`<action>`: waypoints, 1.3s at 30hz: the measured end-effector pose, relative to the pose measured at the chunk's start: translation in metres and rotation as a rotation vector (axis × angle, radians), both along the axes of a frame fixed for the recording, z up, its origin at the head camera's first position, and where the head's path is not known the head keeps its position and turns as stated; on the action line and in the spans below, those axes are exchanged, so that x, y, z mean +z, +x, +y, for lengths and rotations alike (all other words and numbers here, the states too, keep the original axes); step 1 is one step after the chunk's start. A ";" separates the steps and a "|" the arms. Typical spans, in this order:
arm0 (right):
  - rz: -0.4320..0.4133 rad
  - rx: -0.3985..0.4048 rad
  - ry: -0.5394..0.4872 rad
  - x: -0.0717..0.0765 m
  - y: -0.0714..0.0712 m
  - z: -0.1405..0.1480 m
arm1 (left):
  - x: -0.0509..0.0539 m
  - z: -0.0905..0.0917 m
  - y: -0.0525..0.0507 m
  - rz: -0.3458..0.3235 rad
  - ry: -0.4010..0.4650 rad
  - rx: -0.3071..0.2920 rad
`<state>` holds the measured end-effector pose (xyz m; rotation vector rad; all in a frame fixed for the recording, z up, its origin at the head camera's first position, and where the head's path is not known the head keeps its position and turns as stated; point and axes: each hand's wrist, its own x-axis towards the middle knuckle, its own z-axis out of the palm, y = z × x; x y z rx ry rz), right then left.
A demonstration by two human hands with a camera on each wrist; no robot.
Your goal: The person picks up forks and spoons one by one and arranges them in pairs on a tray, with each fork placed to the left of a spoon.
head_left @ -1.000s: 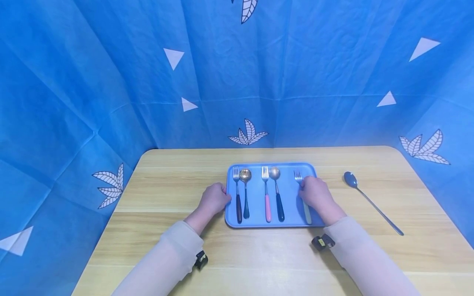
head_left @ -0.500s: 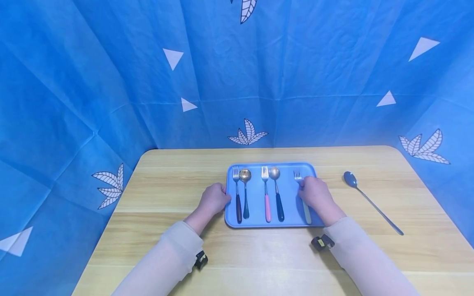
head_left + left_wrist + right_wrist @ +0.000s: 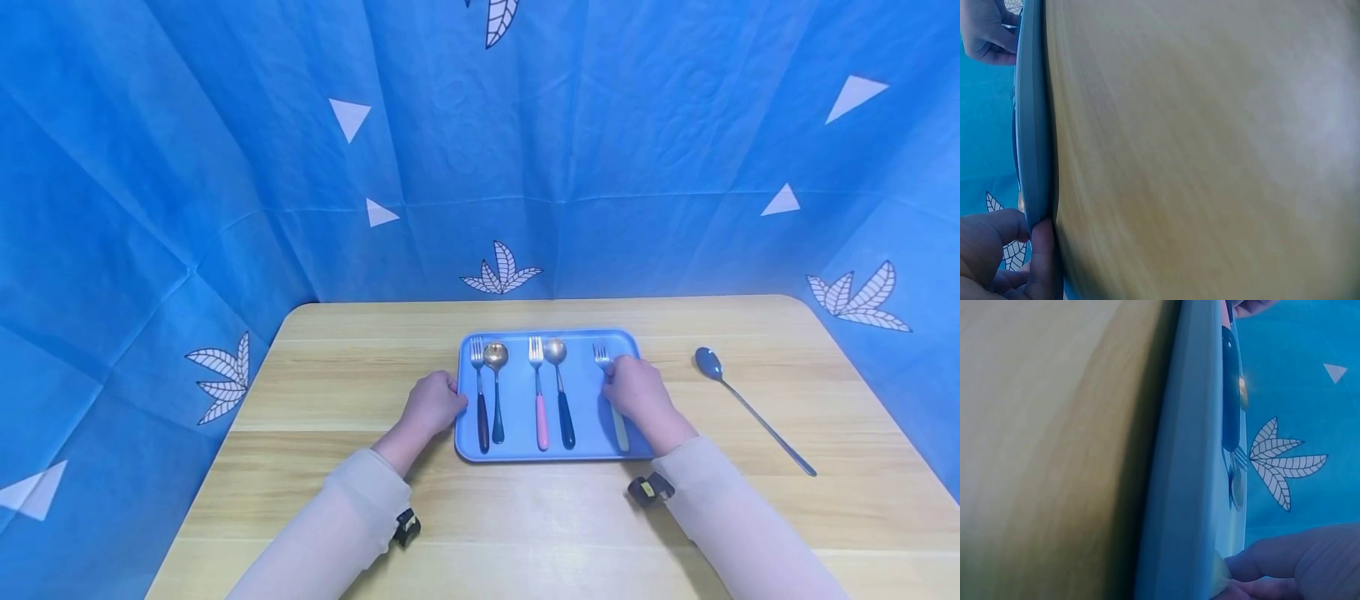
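Observation:
A blue tray [image 3: 517, 400] lies on the table with cutlery in it. My left hand [image 3: 433, 404] grips its left edge; in the left wrist view the thumb and a finger pinch the rim [image 3: 1034, 131]. At the tray's right side my right hand [image 3: 641, 392] holds a fork [image 3: 621, 432] with a pale grey-green handle, its tines pointing away. Left of it lie a dark-handled spoon [image 3: 566, 417] and a pink-handled fork [image 3: 542, 421]. Nearest my left hand are a brown-handled fork [image 3: 482, 421] and a gold-bowled spoon [image 3: 497, 357] with a dark green handle.
To the right of the tray, a long-handled dark spoon [image 3: 757, 417] lies slantwise on the wooden table [image 3: 337, 358]. Behind the table hangs a blue curtain [image 3: 637, 150] with white leaf and triangle prints.

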<state>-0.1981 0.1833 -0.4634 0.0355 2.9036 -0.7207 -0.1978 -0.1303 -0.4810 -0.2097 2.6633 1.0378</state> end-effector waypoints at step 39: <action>0.043 0.052 0.011 0.026 0.006 0.037 | 0.003 0.000 0.001 0.007 -0.017 -0.012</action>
